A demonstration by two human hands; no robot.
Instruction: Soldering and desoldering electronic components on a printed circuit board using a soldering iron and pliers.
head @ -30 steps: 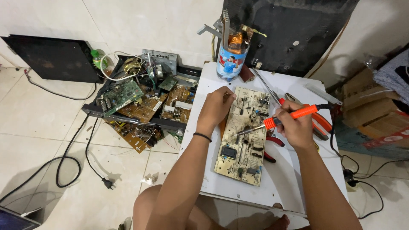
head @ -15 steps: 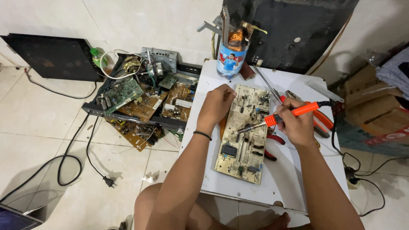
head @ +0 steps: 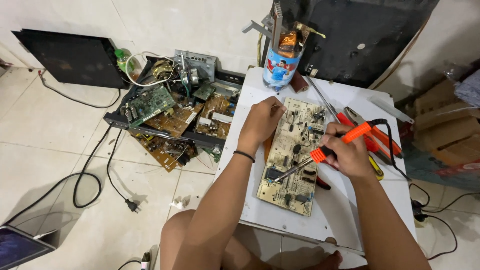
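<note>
A cream-coloured circuit board (head: 295, 165) studded with small parts lies on a low white table (head: 345, 215). My left hand (head: 260, 122) rests on the board's upper left edge, fingers curled over it. My right hand (head: 345, 152) grips an orange-handled soldering iron (head: 340, 142). Its metal tip points down-left and touches the board near a dark component at the lower left. A black cord runs from the iron's handle off to the right.
Red and orange pliers (head: 385, 142) and a long thin metal rod (head: 322, 100) lie to the right of the board. A cut bottle of tools (head: 280, 65) stands at the table's back. Loose circuit boards (head: 175, 117) pile on the tiled floor left, with black cables (head: 90, 180).
The soldering iron's tip has shifted slightly lower and left along the board. My left hand stays on the board's edge.
</note>
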